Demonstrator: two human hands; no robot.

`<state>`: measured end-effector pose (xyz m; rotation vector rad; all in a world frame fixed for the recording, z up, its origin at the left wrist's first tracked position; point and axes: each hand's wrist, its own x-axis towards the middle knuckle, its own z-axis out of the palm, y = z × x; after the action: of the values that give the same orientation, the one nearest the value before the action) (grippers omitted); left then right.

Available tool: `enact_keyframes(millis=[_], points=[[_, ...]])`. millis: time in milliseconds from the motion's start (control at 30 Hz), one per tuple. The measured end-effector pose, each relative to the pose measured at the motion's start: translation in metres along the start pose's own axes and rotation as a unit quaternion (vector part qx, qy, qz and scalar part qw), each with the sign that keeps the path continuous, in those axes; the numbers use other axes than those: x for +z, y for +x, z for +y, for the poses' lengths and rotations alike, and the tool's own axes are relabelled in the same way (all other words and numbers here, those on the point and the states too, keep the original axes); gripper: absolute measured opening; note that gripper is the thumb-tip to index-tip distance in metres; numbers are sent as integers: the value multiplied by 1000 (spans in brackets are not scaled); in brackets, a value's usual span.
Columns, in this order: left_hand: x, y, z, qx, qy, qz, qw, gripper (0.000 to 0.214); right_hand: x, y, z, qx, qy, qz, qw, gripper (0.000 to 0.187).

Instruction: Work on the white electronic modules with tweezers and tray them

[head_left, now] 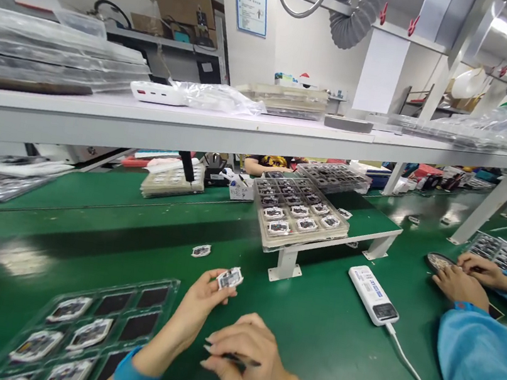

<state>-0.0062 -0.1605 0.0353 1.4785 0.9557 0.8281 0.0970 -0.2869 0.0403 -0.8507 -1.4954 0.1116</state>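
My left hand (204,297), with a blue band at its wrist, pinches a small white-framed electronic part (229,278) between thumb and fingers, raised above the green bench. To its lower right, my right hand (251,361) is closed around a slim dark tool (240,359), mostly hidden by the fingers; its exact kind is unclear. The tool is apart from the part. Left of my hands lies a clear compartment tray (135,294) with several similar parts in it and dark pads showing in other compartments. Another loose part (201,251) lies beyond my left hand.
A low stand (287,265) carries stacked trays (269,240) of parts. Right of it lies a white power bank (374,295) with a cable (416,373). A co-worker's hands (462,288) work over a dark round dish (438,262). A white shelf (243,134) spans overhead.
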Motion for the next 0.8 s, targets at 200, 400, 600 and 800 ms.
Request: enact_keyframes(millis=[200,400,600,800], points=[[-21,-69,8,-113,-106,-6,988,55,-2,1,0,148,58,53,986,2],[-24,-92,4,-135,-93,-15,986,49,4,-11,16,288,121,33,949,2],[-23,-95,3,-134,-97,-31,986,45,4,-13,22,364,190,29,911,12],[-22,-98,4,-163,-137,-44,976,40,3,-11,21,406,205,19,890,18]])
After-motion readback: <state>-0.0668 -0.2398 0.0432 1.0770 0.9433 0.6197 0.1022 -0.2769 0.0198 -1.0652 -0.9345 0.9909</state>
